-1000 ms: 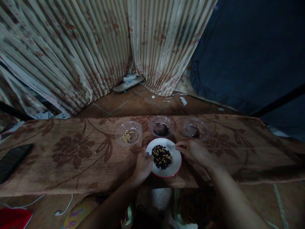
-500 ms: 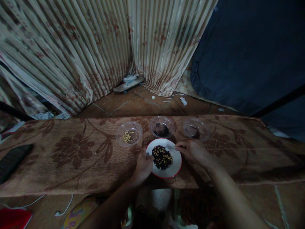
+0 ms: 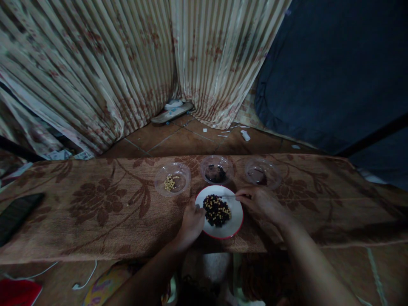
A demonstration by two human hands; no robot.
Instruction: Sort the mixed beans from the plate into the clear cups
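My left hand (image 3: 193, 220) is closed on the left rim of a white plate with a red edge (image 3: 234, 219), thumb over the rim. A heap of dark beans mixed with pale yellow beans (image 3: 217, 211) covers the plate's middle and left. My right hand (image 3: 259, 203) pinches thin metal tweezers (image 3: 230, 196), whose tips reach over the plate at the upper edge of the heap. Whether the tips hold a bean is too small to tell. Behind the plate stand a clear bowl of yellow beans (image 3: 170, 182), a clear bowl of dark beans (image 3: 215, 173) and a third clear bowl with something dark reddish (image 3: 257, 176).
A brown flower-patterned cloth (image 3: 134, 221) covers the narrow table. At the far left lies a dark phone (image 3: 19, 216). Beyond the table hang striped curtains (image 3: 137, 63) and a dark blue cloth (image 3: 334, 76). A skateboard (image 3: 172, 113) rests on the tiled floor.
My right hand and the tweezers have shifted very slightly to the right over the plate. The left hand, the plate and the bowls have stayed in place.
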